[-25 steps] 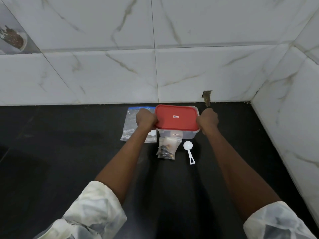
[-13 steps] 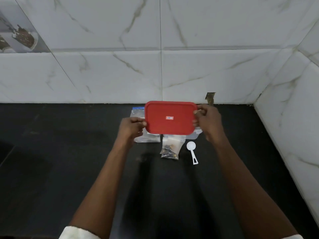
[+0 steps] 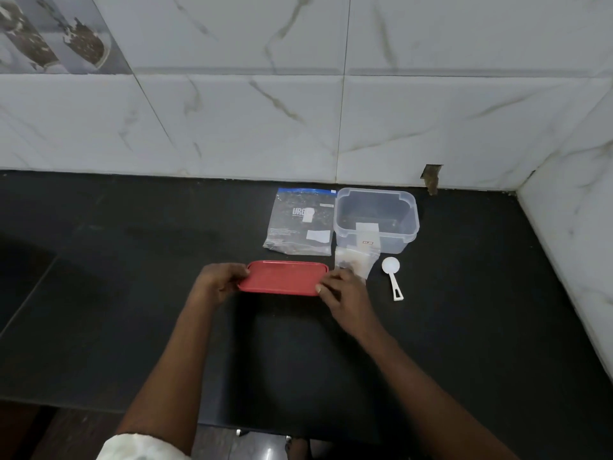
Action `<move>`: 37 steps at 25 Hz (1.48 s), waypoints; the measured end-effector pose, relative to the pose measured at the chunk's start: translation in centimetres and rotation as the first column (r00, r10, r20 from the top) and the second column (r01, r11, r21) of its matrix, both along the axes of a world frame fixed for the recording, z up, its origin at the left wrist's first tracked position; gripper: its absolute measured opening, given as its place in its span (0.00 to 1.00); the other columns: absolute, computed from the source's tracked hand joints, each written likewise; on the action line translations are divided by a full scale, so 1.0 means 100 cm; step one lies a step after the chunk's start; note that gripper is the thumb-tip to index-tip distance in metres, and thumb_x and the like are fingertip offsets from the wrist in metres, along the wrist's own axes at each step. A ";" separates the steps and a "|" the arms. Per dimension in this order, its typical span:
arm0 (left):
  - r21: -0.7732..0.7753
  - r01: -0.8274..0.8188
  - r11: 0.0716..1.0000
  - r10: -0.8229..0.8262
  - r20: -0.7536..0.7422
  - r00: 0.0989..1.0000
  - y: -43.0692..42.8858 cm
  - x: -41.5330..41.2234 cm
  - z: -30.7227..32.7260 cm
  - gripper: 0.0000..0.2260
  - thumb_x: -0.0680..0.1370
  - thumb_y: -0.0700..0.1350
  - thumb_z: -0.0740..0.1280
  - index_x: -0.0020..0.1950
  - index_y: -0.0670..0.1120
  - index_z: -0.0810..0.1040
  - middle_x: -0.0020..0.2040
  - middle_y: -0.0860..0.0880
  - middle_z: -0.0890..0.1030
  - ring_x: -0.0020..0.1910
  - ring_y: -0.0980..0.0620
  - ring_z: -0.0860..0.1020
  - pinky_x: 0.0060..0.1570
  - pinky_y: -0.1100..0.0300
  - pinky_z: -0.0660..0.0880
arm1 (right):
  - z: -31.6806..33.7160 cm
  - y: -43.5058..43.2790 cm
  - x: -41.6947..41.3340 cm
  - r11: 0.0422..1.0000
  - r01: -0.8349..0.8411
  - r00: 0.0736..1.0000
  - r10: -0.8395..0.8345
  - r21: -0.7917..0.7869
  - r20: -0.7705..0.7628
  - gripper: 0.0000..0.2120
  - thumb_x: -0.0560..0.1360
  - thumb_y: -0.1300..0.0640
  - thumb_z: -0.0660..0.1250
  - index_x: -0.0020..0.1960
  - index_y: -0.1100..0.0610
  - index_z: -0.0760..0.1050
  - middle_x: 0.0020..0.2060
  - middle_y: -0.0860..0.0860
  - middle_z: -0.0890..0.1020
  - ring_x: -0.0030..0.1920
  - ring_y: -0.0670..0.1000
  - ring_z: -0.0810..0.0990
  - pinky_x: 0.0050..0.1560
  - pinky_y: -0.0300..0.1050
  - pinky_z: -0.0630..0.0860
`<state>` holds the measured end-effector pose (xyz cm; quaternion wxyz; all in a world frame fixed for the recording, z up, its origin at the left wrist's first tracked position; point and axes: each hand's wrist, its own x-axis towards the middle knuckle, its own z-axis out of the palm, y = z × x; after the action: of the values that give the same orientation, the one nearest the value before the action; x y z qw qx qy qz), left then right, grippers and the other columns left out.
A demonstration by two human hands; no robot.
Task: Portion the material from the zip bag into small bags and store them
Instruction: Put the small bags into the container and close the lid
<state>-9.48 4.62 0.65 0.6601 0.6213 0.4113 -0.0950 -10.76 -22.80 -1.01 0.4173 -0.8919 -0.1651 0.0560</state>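
A red lid [image 3: 283,277] is held low over the black counter, in front of the other items. My left hand [image 3: 220,281] grips its left end and my right hand [image 3: 341,292] grips its right end. Behind it a clear zip bag [image 3: 300,222] with dark material lies flat. To its right stands the clear container [image 3: 376,219], uncovered. Several small bags [image 3: 355,262] lie against the container's front wall, partly hidden by my right hand. A white scoop [image 3: 392,275] lies to their right.
The black counter [image 3: 132,277] meets a marble-tiled wall [image 3: 298,111] at the back and another wall on the right. A chipped hole [image 3: 431,177] marks the back wall's base. The counter's front edge runs along the bottom, with floor below.
Both hands lifted the red lid off the clear container and brought it toward me and down to the counter, left of the small bags. The container now stands uncovered.
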 end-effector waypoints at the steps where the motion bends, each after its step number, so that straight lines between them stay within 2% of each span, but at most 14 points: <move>1: 0.057 0.000 0.998 0.001 -0.001 1.000 -0.002 0.002 -0.006 0.10 0.73 0.23 0.66 0.41 0.37 0.78 0.30 0.42 0.83 0.22 0.55 0.79 0.24 0.65 0.77 | -0.006 0.000 -0.002 0.999 -0.044 0.999 0.044 -0.032 0.004 0.16 0.77 0.50 0.67 0.59 0.60 0.80 0.56 0.52 0.77 0.56 0.44 0.72 0.61 0.37 0.68; 5: 0.400 0.006 0.917 0.009 -0.036 0.999 -0.022 0.012 -0.018 0.14 0.67 0.29 0.75 0.51 0.39 0.85 0.49 0.41 0.85 0.43 0.46 0.82 0.48 0.59 0.78 | -0.027 -0.001 -0.001 0.977 -0.127 0.990 0.135 -0.172 0.039 0.18 0.78 0.53 0.66 0.61 0.65 0.76 0.61 0.54 0.73 0.58 0.49 0.74 0.62 0.35 0.65; 8: 0.540 0.069 0.839 -0.024 -0.090 0.996 -0.038 0.014 -0.015 0.15 0.67 0.33 0.77 0.52 0.42 0.86 0.51 0.40 0.85 0.52 0.43 0.83 0.53 0.56 0.78 | -0.039 0.000 0.002 0.932 -0.096 0.968 0.170 -0.349 0.186 0.14 0.78 0.55 0.66 0.56 0.65 0.76 0.57 0.56 0.75 0.53 0.55 0.77 0.54 0.49 0.77; 11: 0.588 0.092 0.804 -0.041 -0.100 0.994 -0.048 0.014 -0.014 0.14 0.68 0.34 0.76 0.53 0.43 0.86 0.53 0.39 0.85 0.54 0.40 0.82 0.54 0.54 0.78 | -0.053 -0.001 0.003 0.871 -0.051 0.936 0.212 -0.488 0.280 0.14 0.75 0.55 0.70 0.56 0.63 0.78 0.54 0.58 0.79 0.51 0.57 0.80 0.46 0.50 0.80; 15: 0.690 0.104 0.716 -0.049 -0.099 0.994 -0.060 0.011 -0.015 0.12 0.70 0.33 0.68 0.50 0.43 0.86 0.49 0.38 0.84 0.52 0.36 0.82 0.52 0.51 0.79 | -0.054 -0.003 0.004 0.892 -0.018 0.917 0.195 -0.451 0.349 0.14 0.72 0.57 0.73 0.55 0.61 0.79 0.54 0.56 0.80 0.49 0.57 0.80 0.47 0.48 0.80; 17: 0.741 0.091 0.666 -0.119 -0.014 0.993 -0.069 0.012 -0.014 0.13 0.71 0.33 0.64 0.49 0.42 0.86 0.48 0.40 0.85 0.50 0.39 0.83 0.50 0.52 0.79 | -0.046 -0.008 -0.001 0.950 0.124 0.902 0.011 -0.286 0.431 0.09 0.74 0.59 0.70 0.53 0.60 0.80 0.50 0.55 0.81 0.48 0.54 0.80 0.47 0.46 0.79; 18: 0.726 0.092 0.681 -0.170 0.035 0.985 -0.079 0.013 -0.010 0.12 0.73 0.34 0.65 0.51 0.42 0.86 0.48 0.42 0.86 0.49 0.43 0.83 0.50 0.56 0.78 | -0.036 -0.012 -0.004 0.956 0.252 0.901 -0.177 -0.147 0.397 0.06 0.76 0.60 0.68 0.52 0.59 0.80 0.48 0.53 0.81 0.46 0.52 0.79 0.46 0.44 0.76; 20: 0.667 0.159 0.728 -0.296 0.097 0.950 -0.104 0.017 -0.001 0.08 0.75 0.37 0.69 0.50 0.41 0.86 0.45 0.46 0.86 0.44 0.50 0.82 0.47 0.63 0.72 | -0.016 -0.021 0.001 0.824 0.563 0.815 -0.567 0.066 0.117 0.07 0.78 0.56 0.64 0.45 0.57 0.78 0.40 0.50 0.79 0.40 0.49 0.76 0.39 0.40 0.69; 22: 0.570 0.215 0.793 -0.359 0.152 0.921 -0.133 0.027 0.003 0.06 0.76 0.41 0.70 0.48 0.41 0.86 0.42 0.46 0.86 0.43 0.50 0.83 0.45 0.63 0.72 | -0.009 -0.033 0.022 0.703 0.710 0.702 -0.703 0.036 -0.114 0.16 0.78 0.50 0.63 0.37 0.58 0.75 0.32 0.50 0.79 0.35 0.51 0.76 0.33 0.41 0.65; 24: 0.517 0.240 0.822 -0.375 0.174 0.910 -0.156 0.037 0.002 0.07 0.77 0.42 0.70 0.46 0.40 0.87 0.41 0.45 0.86 0.39 0.53 0.82 0.43 0.63 0.72 | -0.008 -0.041 0.041 0.712 0.701 0.685 -0.690 -0.043 -0.234 0.17 0.76 0.48 0.66 0.36 0.59 0.79 0.32 0.52 0.82 0.36 0.53 0.79 0.35 0.42 0.70; 27: 0.467 0.307 0.829 -0.409 0.132 0.903 -0.175 0.046 -0.004 0.07 0.77 0.41 0.71 0.43 0.39 0.86 0.34 0.46 0.84 0.27 0.62 0.79 0.36 0.65 0.74 | -0.013 -0.040 0.053 0.711 0.703 0.658 -0.659 -0.017 -0.365 0.06 0.71 0.58 0.69 0.42 0.57 0.84 0.39 0.50 0.85 0.43 0.52 0.82 0.44 0.41 0.76; 30: 0.475 0.384 0.792 -0.460 0.050 0.886 -0.180 0.050 -0.011 0.06 0.73 0.42 0.75 0.38 0.39 0.86 0.33 0.44 0.84 0.31 0.52 0.81 0.39 0.57 0.78 | -0.014 -0.039 0.051 0.711 0.700 0.666 -0.619 0.064 -0.417 0.05 0.70 0.64 0.69 0.44 0.57 0.82 0.41 0.51 0.85 0.47 0.52 0.82 0.48 0.43 0.77; 33: 0.425 0.378 0.823 -0.428 0.027 0.903 -0.180 0.050 -0.006 0.05 0.68 0.40 0.76 0.33 0.42 0.84 0.31 0.43 0.82 0.31 0.48 0.79 0.40 0.52 0.79 | -0.010 -0.040 0.048 0.732 0.670 0.704 -0.575 0.123 -0.418 0.07 0.71 0.67 0.67 0.43 0.56 0.80 0.40 0.48 0.83 0.47 0.51 0.82 0.49 0.44 0.78; 37: 0.081 0.294 0.952 -0.301 0.095 0.949 -0.180 0.042 0.025 0.07 0.73 0.28 0.68 0.37 0.36 0.78 0.33 0.39 0.80 0.23 0.48 0.79 0.26 0.58 0.78 | 0.011 -0.061 0.049 0.757 0.639 0.760 -0.593 0.138 -0.267 0.06 0.72 0.64 0.67 0.44 0.56 0.81 0.41 0.50 0.84 0.44 0.50 0.82 0.47 0.43 0.77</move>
<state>-5.26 -13.41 3.14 0.6383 0.7020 0.2799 -0.1465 -5.85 -28.92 0.10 0.5235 -0.8331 0.1781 -0.0115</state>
